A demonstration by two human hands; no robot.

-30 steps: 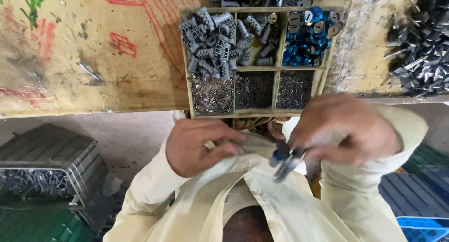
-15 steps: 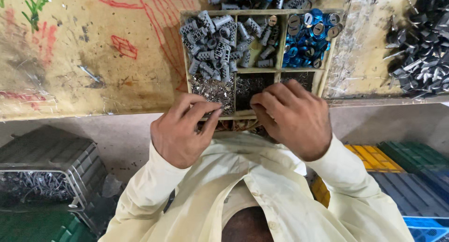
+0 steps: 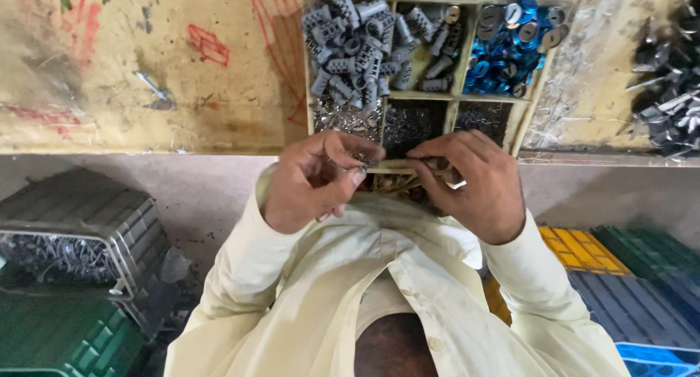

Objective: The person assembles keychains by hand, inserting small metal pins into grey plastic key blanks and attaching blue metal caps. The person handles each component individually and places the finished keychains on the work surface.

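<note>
Both hands work at the near edge of a wooden compartment tray [image 3: 526, 100] on a worn yellow bench [image 3: 146, 92]. The left hand [image 3: 313, 180] is curled, thumb and forefinger pinched narrowly together just over the tray's front rail; whatever small piece sits between those fingertips [image 3: 356, 174] is too tiny to make out. The right hand [image 3: 477, 187] lies beside it, its fingers bent down and closed on a small pale metal piece [image 3: 453, 179], which peeks out just beneath them, mostly hidden. Directly beyond the fingertips lie compartments of fine dark metal bits [image 3: 408, 122]; farther beyond are grey plastic plugs [image 3: 350, 49] and blue discs [image 3: 510, 45]. Below the hands is the cream shirt [image 3: 350, 289]. Plastic crates [image 3: 627, 289] stand well apart.
</note>
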